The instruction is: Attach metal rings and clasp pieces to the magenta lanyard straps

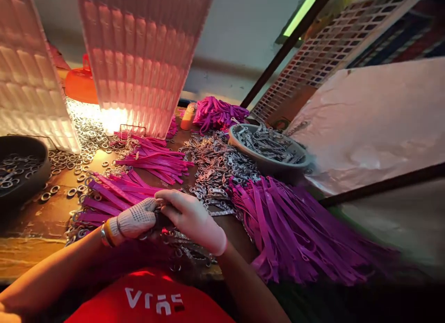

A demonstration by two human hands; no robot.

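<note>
My left hand [137,219], in a white dotted knit glove with bangles at the wrist, meets my bare right hand [193,218] near the front edge of the wooden table [34,228]. Both close around a small dark piece between them; what it is I cannot make out. Purple straps [114,193] with metal rings lie just behind my left hand. A big heap of purple straps [292,225] spreads to the right of my right hand. Loose metal clasps [213,167] are piled behind my hands.
A grey bowl [267,163] of metal clasps stands at the right back. A dark bowl [21,167] of rings sits at the left, with loose rings [79,137] scattered beside it. White quilted panels [142,54] rise behind, over a bright lamp. A pink sheet [375,119] lies right.
</note>
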